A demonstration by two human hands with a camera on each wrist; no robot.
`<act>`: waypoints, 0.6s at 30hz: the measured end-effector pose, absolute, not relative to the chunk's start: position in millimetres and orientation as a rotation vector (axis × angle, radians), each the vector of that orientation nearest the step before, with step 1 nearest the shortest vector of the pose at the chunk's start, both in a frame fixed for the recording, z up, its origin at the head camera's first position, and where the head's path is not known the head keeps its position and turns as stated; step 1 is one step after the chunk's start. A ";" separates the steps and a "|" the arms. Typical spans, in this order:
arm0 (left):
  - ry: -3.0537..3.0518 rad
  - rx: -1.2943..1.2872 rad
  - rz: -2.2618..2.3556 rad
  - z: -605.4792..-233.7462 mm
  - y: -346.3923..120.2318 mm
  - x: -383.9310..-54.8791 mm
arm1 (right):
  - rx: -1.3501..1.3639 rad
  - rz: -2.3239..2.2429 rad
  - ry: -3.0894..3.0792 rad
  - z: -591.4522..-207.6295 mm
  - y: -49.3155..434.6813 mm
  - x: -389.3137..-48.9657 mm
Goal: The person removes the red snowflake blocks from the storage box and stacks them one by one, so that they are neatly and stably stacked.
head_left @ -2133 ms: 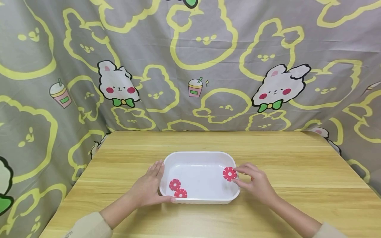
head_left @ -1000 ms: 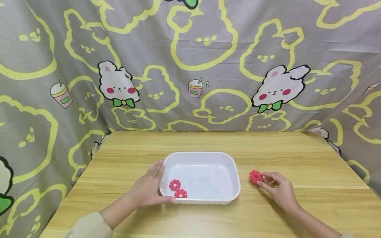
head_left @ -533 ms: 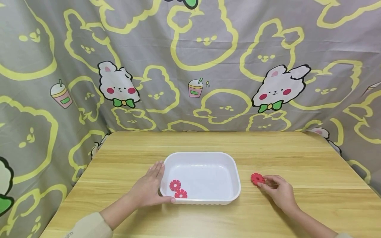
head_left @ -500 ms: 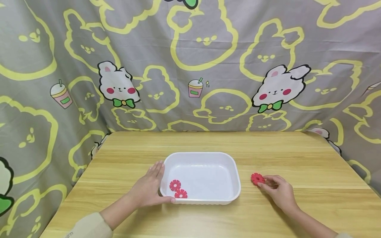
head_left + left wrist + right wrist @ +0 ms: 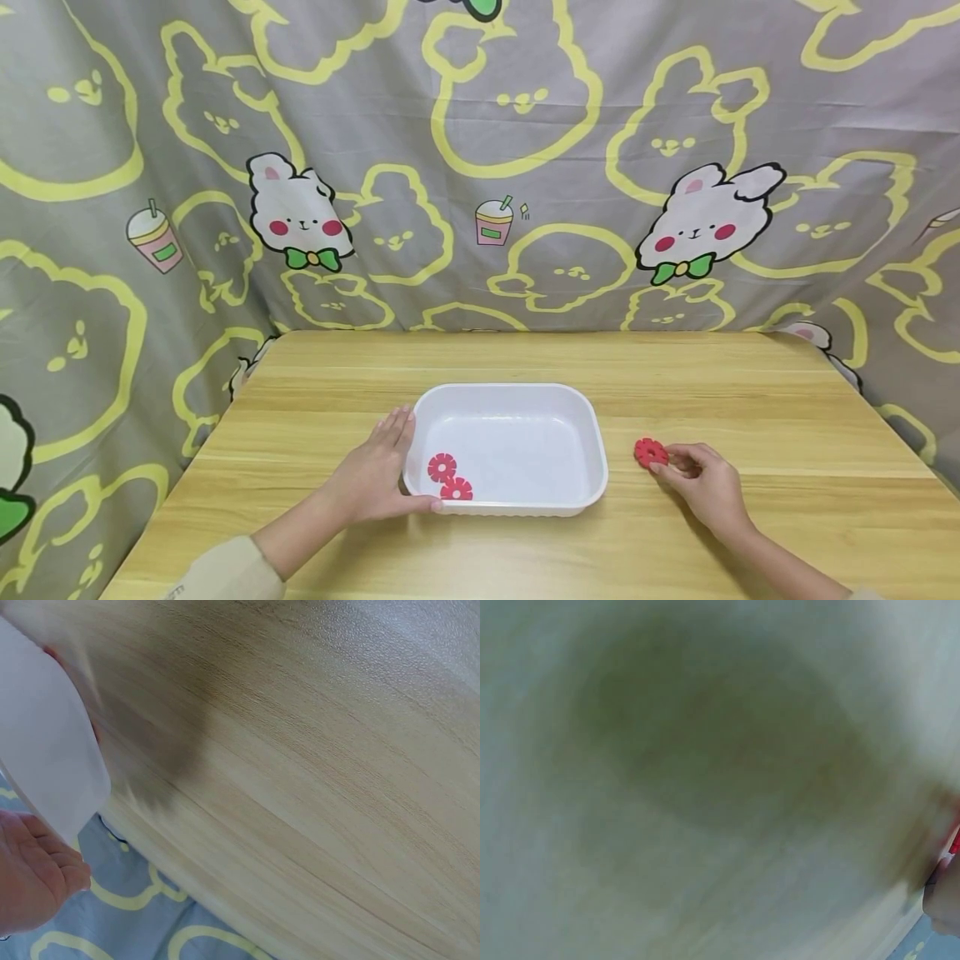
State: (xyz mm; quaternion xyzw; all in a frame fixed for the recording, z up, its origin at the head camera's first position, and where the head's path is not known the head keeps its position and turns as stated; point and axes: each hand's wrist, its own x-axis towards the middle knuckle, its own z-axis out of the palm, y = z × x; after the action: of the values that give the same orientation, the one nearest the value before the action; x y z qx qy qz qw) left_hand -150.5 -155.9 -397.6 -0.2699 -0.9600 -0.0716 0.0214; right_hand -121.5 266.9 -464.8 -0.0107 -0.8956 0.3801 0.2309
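Note:
My left hand (image 5: 375, 475) rests on the left end of a white plastic tray (image 5: 506, 505), fingers straight along its outer wall and thumb at the front rim. Inside, at the front left corner, lie two red snowflake discs (image 5: 442, 467), notched and holed in the middle, one overlapping the other's edge. To the right of the tray, my right hand (image 5: 708, 483) pinches another red snowflake disc (image 5: 650, 452) between thumb and fingers, its face tilted upward close over the table. In the left wrist view, the tray wall (image 5: 45, 727) hides part of the left hand (image 5: 41, 870).
A light wood table (image 5: 787, 400) carries the tray, with bare wood around it. Behind and at both sides hangs a grey curtain (image 5: 420, 125) with yellow outlined bunnies. The right wrist view is mostly blurred tabletop (image 5: 705, 900), with a bit of red at its right edge.
My right hand has carried its disc from the tray's right rim out to the right and tilted it flatter. In the last half second it barely moves. The left hand and tray stay put.

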 end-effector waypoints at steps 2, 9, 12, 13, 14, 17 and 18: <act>-2.972 -0.839 -0.221 -397.9 -156.0 -150.5 | -0.031 1.038 -2.462 -465.3 266.9 -121.5; -2.980 -0.832 -0.223 -398.3 -156.6 -150.3 | -0.034 1.029 -2.458 -464.4 266.1 -120.6; -2.984 -0.833 -0.221 -398.1 -156.6 -150.1 | -0.043 1.043 -2.457 -460.8 265.9 -120.1; -2.985 -0.834 -0.219 -398.0 -156.5 -150.2 | -0.046 1.042 -2.455 -458.6 266.0 -120.5; -2.985 -0.835 -0.216 -397.9 -156.6 -150.3 | -0.045 1.043 -2.452 -456.1 266.0 -120.8; -2.985 -0.837 -0.202 -397.2 -156.2 -150.4 | -0.012 1.058 -2.420 -446.6 265.1 -123.3; -2.986 -0.840 -0.200 -397.0 -155.9 -150.4 | 0.005 1.063 -2.407 -442.9 264.4 -124.3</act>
State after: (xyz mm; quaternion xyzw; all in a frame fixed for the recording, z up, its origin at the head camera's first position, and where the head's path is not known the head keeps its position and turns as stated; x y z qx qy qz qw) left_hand -150.4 -155.9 -397.0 -0.2704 -0.9605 -0.0642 0.0166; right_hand -124.3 264.4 -442.9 0.0019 -0.8852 0.3909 0.2523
